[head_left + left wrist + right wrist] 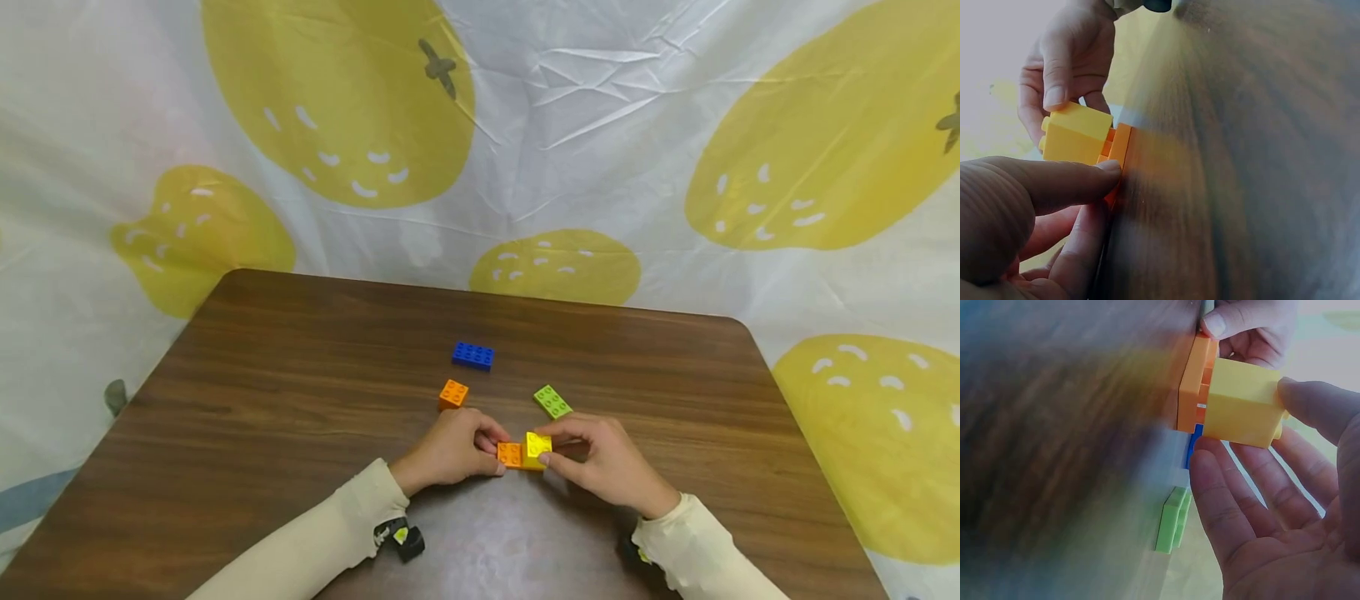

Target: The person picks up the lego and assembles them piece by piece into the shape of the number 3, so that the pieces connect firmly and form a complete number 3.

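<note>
A flat orange toy brick [509, 455] with studs lies on the table, and my left hand [453, 446] pinches its left end between thumb and fingers. My right hand [596, 454] holds a taller yellow toy brick [537, 447] between thumb and fingers. That yellow brick stands over the right end of the orange one. From the right wrist view, the yellow brick [1242, 403] is right at the studs of the orange brick [1192, 384], with a narrow gap showing between their bodies. On the left wrist side, the thumb [1079, 181] lies along the orange brick's edge.
Beyond my left hand stands a small orange brick [453, 394]. Farther back lies a blue brick [473, 356]. A flat light green brick [552, 402] is just behind my right fingers. The brown wooden table [315, 358] ends at a fruit-patterned curtain [517, 167].
</note>
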